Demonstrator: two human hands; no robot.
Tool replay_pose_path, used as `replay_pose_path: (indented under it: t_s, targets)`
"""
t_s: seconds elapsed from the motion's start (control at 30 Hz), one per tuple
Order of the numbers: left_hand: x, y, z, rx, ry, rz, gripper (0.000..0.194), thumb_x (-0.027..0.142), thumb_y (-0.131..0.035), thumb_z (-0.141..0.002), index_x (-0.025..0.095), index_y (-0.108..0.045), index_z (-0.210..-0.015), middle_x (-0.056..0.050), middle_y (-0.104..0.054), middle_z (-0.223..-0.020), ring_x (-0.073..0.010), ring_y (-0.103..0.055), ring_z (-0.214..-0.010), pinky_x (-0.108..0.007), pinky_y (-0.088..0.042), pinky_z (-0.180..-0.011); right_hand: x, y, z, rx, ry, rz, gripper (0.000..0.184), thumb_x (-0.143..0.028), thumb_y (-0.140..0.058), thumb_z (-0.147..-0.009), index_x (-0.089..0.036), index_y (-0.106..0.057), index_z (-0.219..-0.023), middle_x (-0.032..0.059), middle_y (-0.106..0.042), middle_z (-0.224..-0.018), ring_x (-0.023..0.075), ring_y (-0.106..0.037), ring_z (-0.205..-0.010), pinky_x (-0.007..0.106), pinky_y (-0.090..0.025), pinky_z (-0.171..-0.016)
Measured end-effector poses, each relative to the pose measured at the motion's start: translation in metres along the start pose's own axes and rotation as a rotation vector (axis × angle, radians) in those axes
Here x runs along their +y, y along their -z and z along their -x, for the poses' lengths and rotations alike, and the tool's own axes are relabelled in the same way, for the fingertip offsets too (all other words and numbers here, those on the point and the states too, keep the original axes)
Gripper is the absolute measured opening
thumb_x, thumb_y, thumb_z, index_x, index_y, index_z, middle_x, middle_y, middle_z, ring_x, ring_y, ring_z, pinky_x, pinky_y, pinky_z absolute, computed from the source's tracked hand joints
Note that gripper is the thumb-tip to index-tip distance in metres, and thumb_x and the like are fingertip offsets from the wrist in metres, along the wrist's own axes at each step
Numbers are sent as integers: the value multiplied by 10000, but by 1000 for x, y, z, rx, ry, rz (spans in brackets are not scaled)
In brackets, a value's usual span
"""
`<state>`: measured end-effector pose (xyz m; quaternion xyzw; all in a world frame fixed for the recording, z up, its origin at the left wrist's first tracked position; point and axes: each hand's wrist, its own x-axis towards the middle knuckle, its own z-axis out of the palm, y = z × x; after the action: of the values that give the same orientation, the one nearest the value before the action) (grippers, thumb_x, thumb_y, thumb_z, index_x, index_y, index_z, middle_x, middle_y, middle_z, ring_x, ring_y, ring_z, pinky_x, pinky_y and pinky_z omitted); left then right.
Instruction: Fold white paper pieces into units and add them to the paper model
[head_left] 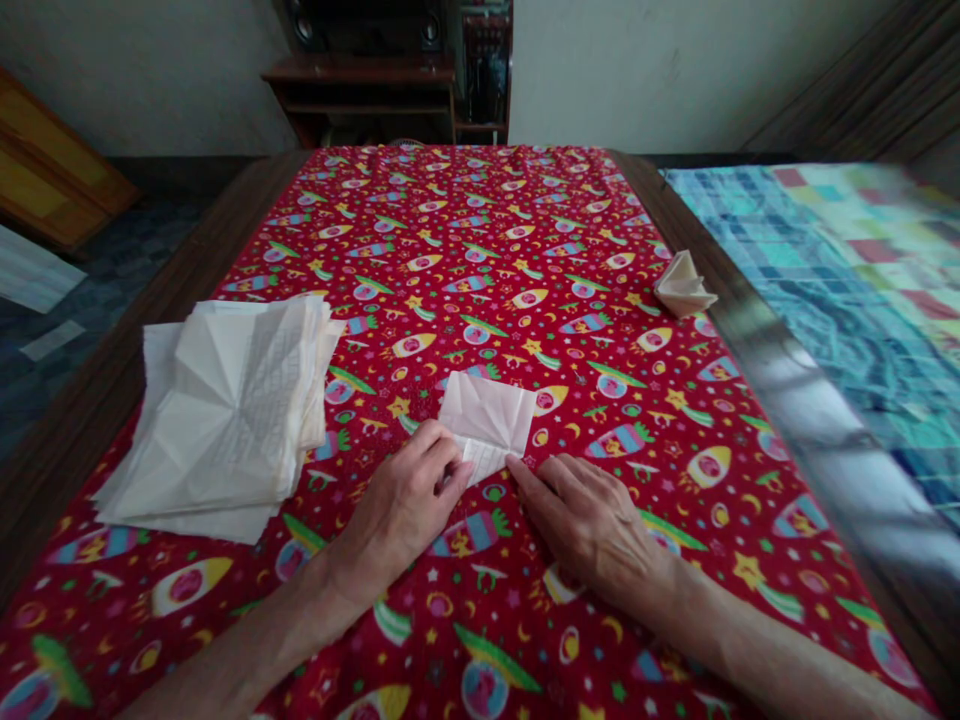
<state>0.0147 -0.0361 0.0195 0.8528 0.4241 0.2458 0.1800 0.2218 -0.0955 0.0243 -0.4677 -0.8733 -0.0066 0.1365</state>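
A small creased sheet of paper (487,412) lies on the red patterned cloth in front of me, its near edge folded over to show a printed side. My left hand (416,475) has thumb and fingers closed on the paper's near left corner. On the opposite side, my right hand (585,510) rests on the cloth. Its stretched index fingertip touches the near right corner of the sheet, while the other fingers are loosely bent and its thumb is hidden.
To the left sits a stack of larger creased papers (232,400). A folded paper piece (684,285) stands near the right edge of the red cloth (480,250). Beyond the dark table edge (810,350) is a checkered blue cloth (825,300). A wooden stand (360,70) is at the back.
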Motion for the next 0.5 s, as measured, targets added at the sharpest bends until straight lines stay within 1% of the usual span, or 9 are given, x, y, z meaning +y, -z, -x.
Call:
replay_pose_path:
  t_s: [0.33, 0.5]
  targets:
    - [-1, 0, -1, 7, -5, -15, 214, 147, -504, -874, 182, -433, -675, 22, -461, -752, -85, -456, -604, -216, -395, -586, 0, -1, -1, -28, -25, -7, 363, -113, -433, -901, -61, -525, -1248, 56, -547, -756, 169, -480, -651, 299, -434, -548]
    - [-1, 0, -1, 18, -13, -12, 228, 138, -495, -872, 181, -428, -658, 23, -453, -740, -82, -446, -590, -212, -389, -565, 0, -1, -1, -37, -23, -23, 370, -118, -416, -912, -57, -514, -1264, 57, -547, -767, 167, -475, -656, 299, -442, -557]
